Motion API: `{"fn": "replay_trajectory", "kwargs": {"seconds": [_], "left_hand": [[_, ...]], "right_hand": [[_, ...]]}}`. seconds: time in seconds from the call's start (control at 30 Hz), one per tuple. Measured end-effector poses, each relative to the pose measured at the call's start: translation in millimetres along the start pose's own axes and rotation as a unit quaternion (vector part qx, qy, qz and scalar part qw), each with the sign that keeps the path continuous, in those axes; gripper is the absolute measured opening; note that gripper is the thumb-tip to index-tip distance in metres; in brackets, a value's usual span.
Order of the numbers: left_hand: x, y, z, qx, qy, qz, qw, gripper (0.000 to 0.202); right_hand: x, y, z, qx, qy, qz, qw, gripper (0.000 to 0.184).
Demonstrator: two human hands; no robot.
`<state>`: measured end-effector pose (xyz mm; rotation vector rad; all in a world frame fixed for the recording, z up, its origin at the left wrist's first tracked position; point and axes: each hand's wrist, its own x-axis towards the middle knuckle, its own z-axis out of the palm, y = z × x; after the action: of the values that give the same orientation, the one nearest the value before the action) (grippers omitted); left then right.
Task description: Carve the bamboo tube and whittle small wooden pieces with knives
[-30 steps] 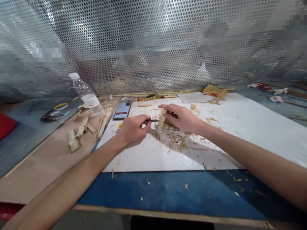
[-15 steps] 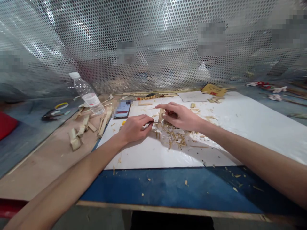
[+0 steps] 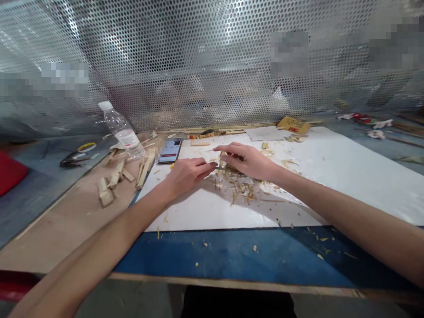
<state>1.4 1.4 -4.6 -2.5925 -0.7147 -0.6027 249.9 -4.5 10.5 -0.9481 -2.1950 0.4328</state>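
My left hand (image 3: pixel 186 173) hides most of the small tool (image 3: pixel 219 167), my right fingers (image 3: pixel 232 150) most of the wood piece (image 3: pixel 223 155). Past my left hand, the phone screen (image 3: pixel 169 151) is too small to read.

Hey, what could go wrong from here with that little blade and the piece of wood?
The small blade in the left hand sits right by the wood strip held by the right hand, so a slip could nick its fingers. The shavings on the white sheet might also hide the blade if it were set down there.
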Motion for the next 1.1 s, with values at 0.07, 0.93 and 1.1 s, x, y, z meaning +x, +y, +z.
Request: {"fn": "replay_trajectory", "kwargs": {"seconds": [0.07, 0.93, 1.1], "left_hand": [[1, 2, -0.4, 0.006, 0.005, -0.007, 1.000, 0.027], [0, 8, 3.4, -0.005, -0.039, -0.076, 0.996, 0.071], [1, 10, 0.0, -0.018, -0.050, -0.086, 0.995, 0.073]], "right_hand": [[0, -2, 0, -0.001, -0.005, 0.009, 1.000, 0.042], [2, -2, 1, 0.070, 0.000, 0.063, 0.996, 0.042], [2, -3, 2, 0.054, 0.006, 0.070, 0.996, 0.038]]}}
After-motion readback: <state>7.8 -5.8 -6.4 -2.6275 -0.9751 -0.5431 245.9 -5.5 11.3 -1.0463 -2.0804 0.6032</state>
